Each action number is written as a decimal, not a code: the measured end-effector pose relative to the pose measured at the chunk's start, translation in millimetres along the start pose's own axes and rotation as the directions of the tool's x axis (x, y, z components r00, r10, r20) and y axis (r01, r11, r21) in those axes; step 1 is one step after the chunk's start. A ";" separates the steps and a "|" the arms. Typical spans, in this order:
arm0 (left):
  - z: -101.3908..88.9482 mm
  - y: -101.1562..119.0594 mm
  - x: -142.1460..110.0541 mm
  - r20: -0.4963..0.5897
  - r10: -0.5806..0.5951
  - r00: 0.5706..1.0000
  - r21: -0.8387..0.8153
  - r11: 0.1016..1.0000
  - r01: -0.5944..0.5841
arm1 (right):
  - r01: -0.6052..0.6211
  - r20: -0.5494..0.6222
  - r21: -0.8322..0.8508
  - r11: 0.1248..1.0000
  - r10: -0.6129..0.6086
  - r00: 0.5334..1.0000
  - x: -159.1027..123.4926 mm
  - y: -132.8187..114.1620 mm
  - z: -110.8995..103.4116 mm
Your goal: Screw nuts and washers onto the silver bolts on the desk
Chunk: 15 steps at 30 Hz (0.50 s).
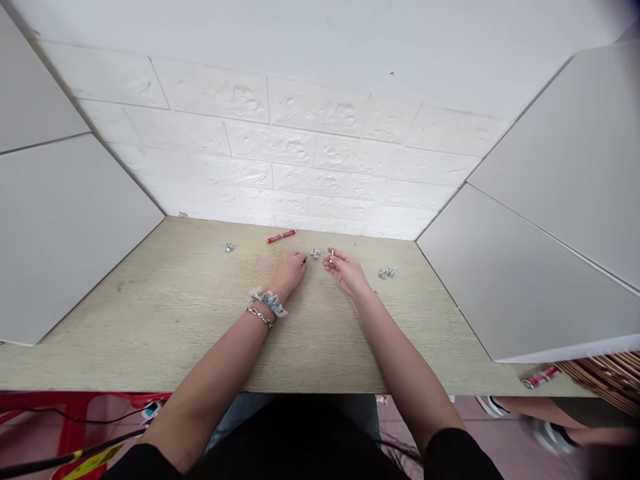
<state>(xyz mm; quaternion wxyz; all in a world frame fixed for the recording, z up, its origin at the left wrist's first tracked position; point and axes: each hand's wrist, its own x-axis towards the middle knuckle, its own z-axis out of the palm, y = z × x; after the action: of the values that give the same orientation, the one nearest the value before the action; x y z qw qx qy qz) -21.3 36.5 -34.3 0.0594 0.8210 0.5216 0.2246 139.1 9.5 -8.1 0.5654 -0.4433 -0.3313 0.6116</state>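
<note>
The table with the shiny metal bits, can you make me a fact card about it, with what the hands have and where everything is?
Table: pale, wood-look top
Right hand: fingers pinch a small silver piece
Left hand: fingertips curled; too small to tell what they hold
Between the hands: small metal pieces
Far left: a metal bit
Right side: a metal cluster
Near the wall: a red stick, like a marker
Left wrist: frilly band and chain bracelet
</note>
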 end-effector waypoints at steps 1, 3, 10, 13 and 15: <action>0.9 -2.3 1.1 -0.004 -0.015 1.000 0.007 1.000 0.016 | 0.015 0.011 -0.071 0.997 -0.014 1.000 0.5 2.4 0.7; 2.2 -5.9 2.8 -0.010 -0.037 0.999 0.011 0.999 0.038 | 0.074 0.023 -0.283 0.956 -0.070 0.997 1.2 7.4 1.4; -0.1 -6.1 1.7 -0.009 -0.020 1.000 0.024 1.000 0.020 | 0.419 0.308 -0.851 0.315 -0.346 0.886 -1.1 16.1 -2.3; -2.3 -3.8 0.3 -0.012 -0.019 1.000 0.039 0.999 0.020 | 0.492 0.445 -0.857 0.154 -0.260 0.857 -2.8 16.8 -1.9; -3.3 -2.1 -0.2 -0.009 -0.028 1.000 0.045 0.999 0.028 | 0.533 0.509 -0.842 0.082 -0.211 0.835 -3.9 17.4 -0.7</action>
<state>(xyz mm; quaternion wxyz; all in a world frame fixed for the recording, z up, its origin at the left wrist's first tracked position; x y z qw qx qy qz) -24.6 36.9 -32.1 0.0419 0.8137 0.5382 0.2156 132.7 3.1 -23.5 0.2458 -0.5117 -0.8100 0.1470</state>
